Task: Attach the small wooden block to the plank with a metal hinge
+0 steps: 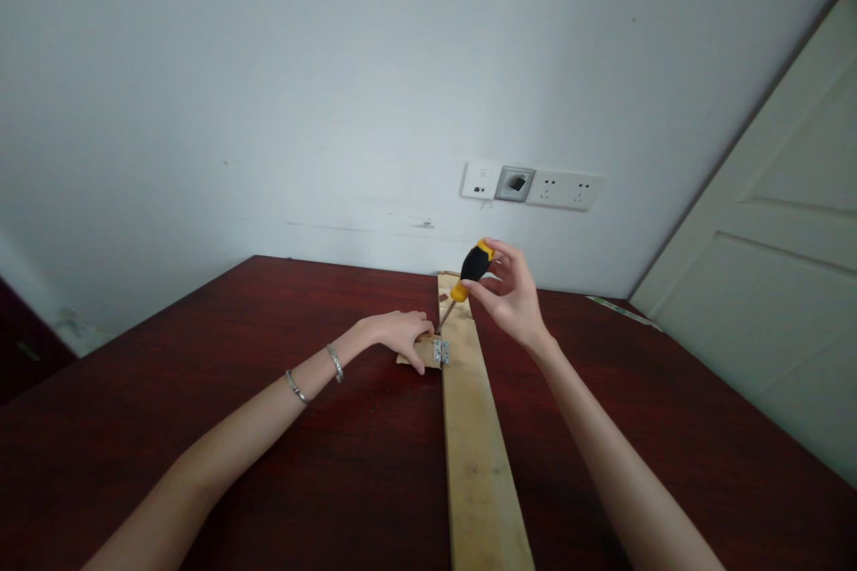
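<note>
A long wooden plank (477,437) runs from the near edge of the view toward the wall. On its left side a small metal hinge (442,351) lies across the joint between the plank and a short wooden block (428,355). My left hand (403,336) is closed over the block, thumb on the near side and fingers on the far side. My right hand (512,296) grips the handle of a yellow and black screwdriver (475,264). The screwdriver slants down to the left, its tip near the hinge's far end; whether it touches a screw I cannot tell.
The dark red tabletop (301,464) lies under everything. Behind it rises a white wall (335,107) with a row of sockets (564,189). A white panelled door (790,241) stands at the right, and a thin printed strip (622,312) lies near the table's back right corner.
</note>
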A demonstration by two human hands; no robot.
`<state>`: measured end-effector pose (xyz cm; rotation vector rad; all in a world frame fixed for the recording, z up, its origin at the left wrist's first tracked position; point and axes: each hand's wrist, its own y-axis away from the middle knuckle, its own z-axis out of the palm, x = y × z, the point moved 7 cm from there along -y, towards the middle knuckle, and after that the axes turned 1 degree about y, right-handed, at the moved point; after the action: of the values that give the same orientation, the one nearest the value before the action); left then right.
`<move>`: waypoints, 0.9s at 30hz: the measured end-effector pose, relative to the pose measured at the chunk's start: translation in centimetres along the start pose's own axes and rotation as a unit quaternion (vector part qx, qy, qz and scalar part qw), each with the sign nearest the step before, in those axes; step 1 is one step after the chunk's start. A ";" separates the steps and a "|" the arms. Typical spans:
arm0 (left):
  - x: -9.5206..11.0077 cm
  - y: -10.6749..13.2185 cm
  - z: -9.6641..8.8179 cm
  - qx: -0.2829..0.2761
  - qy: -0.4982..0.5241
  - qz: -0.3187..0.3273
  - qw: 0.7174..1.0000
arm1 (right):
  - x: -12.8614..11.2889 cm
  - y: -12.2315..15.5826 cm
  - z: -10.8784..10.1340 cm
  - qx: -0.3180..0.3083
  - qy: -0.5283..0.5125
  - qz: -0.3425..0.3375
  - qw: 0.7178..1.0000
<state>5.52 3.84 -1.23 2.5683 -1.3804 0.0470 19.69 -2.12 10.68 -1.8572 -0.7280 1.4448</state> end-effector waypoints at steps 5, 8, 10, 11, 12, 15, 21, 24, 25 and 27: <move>0.0 0.1 -0.1 -0.003 -0.008 -0.007 1.000 | -0.5 0.0 0.3 -0.037 -0.033 0.005 0.999; 0.1 0.1 -0.2 -0.003 -0.010 -0.007 1.000 | -0.4 0.2 0.6 -0.051 -0.016 0.007 0.999; 0.1 0.1 -0.2 -0.004 -0.008 -0.006 1.000 | -0.2 0.2 0.7 -0.055 -0.008 0.008 0.998; 0.1 0.1 -0.2 -0.004 -0.007 -0.006 1.000 | -0.2 0.2 0.7 -0.057 -0.006 0.009 0.998; 0.1 0.1 -0.2 -0.004 -0.007 -0.006 1.000 | -0.1 0.3 0.7 -0.058 -0.007 0.010 0.998; 0.2 0.2 -0.2 -0.004 -0.003 -0.008 1.000 | 0.1 0.3 0.8 -0.064 -0.013 0.015 0.998; 0.2 0.3 -0.3 -0.003 0.002 -0.010 1.000 | 0.4 0.3 0.8 -0.062 -0.015 0.018 0.998; 0.3 0.2 -0.3 -0.005 0.002 -0.006 1.000 | 0.5 0.3 0.9 -0.060 -0.016 0.021 0.998; 0.2 0.2 -0.3 -0.006 0.002 -0.007 1.000 | 0.5 0.3 0.9 -0.059 -0.017 0.023 0.998; 0.2 0.2 -0.3 -0.008 0.002 -0.009 1.000 | 0.5 0.3 0.9 -0.058 -0.017 0.026 0.998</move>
<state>5.52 3.62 -0.92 2.5662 -1.3508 0.0381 18.96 -1.77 9.94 -1.9564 -0.8020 1.4987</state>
